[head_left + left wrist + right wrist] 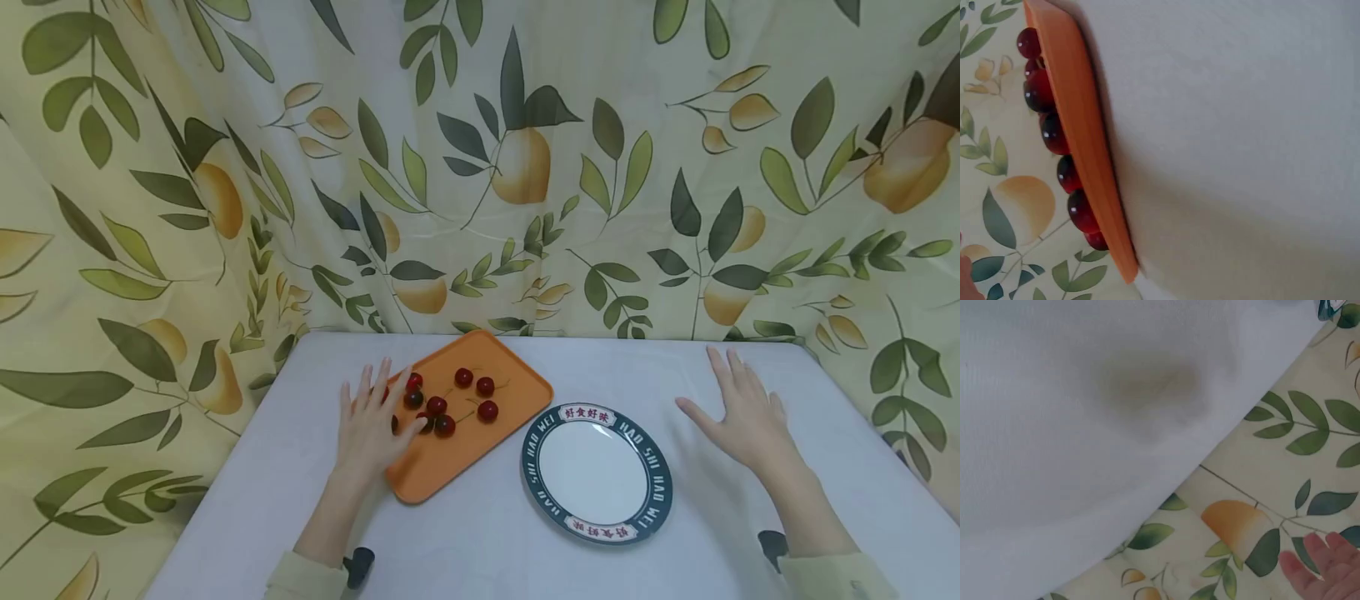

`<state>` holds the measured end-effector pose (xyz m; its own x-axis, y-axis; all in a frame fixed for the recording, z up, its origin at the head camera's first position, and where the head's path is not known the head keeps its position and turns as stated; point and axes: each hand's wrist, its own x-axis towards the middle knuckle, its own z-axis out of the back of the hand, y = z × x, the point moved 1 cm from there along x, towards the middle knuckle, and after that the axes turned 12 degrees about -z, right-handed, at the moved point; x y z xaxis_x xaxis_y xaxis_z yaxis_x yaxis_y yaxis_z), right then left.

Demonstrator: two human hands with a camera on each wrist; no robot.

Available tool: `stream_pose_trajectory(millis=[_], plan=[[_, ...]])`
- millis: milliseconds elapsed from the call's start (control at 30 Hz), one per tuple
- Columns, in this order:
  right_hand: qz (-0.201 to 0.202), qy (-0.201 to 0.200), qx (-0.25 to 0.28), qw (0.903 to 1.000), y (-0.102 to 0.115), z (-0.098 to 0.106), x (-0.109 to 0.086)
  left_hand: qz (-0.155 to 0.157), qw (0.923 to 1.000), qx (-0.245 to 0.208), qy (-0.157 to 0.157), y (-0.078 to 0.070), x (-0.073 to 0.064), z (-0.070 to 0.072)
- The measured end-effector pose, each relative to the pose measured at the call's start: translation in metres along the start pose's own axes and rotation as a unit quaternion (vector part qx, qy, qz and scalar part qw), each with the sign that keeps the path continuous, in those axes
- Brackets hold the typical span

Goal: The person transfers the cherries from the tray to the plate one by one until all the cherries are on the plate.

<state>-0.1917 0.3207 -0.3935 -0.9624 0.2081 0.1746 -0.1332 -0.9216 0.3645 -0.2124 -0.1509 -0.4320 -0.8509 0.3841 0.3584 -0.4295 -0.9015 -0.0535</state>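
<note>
White table [465, 542], tray [450, 458], left hand [371, 433] hiding some cherries [437, 406]

My left hand [375, 429], its fingers spread, is over the left side of an orange tray [442, 468] with a low raised rim; I can't tell if they touch. The tray lies flat and slantwise on the white table [465, 550]. In it sit glossy dark red cherries [437, 406], some with green stems, a few partly behind my fingers. Just beside the tray, a round white plate [592, 471] lies face up, its dark rim lettered in white. My right hand [750, 425] is apart from it, to its right.
</note>
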Motion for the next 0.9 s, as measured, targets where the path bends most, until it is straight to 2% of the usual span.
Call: stream_pose_trajectory(millis=[100,200,300,367,500,633,800,900], plan=[[-0.027,0.008,0.079,0.9965,-0.007,-0.005,0.004,-0.037,0.9989,0.005,-0.027,0.003,0.004,-0.002],[-0.067,0.026,0.154,0.9854,-0.029,-0.023,0.014,-0.071,0.9966,0.01,-0.041,0.004,0.01,-0.004],[-0.101,0.055,0.214,0.9699,-0.058,-0.048,0.025,-0.098,0.9944,0.02,-0.034,0.006,0.015,-0.008],[-0.11,0.081,0.25,0.9587,-0.075,-0.063,0.032,-0.116,0.9926,0.024,-0.025,0.007,0.018,-0.011],[-0.125,0.129,0.287,0.9408,-0.091,-0.077,0.034,-0.15,0.9884,0.021,-0.019,0.014,0.021,-0.017],[-0.147,0.195,0.292,0.9246,-0.078,-0.069,0.022,-0.154,0.9877,0.027,-0.001,0.03,0.019,-0.023],[-0.156,0.274,0.258,0.9136,-0.042,-0.044,0.0,-0.141,0.989,0.026,0.034,0.049,0.013,-0.026],[-0.157,0.309,0.241,0.9067,-0.029,-0.038,-0.007,-0.131,0.9899,0.024,0.05,0.059,0.009,-0.025]])
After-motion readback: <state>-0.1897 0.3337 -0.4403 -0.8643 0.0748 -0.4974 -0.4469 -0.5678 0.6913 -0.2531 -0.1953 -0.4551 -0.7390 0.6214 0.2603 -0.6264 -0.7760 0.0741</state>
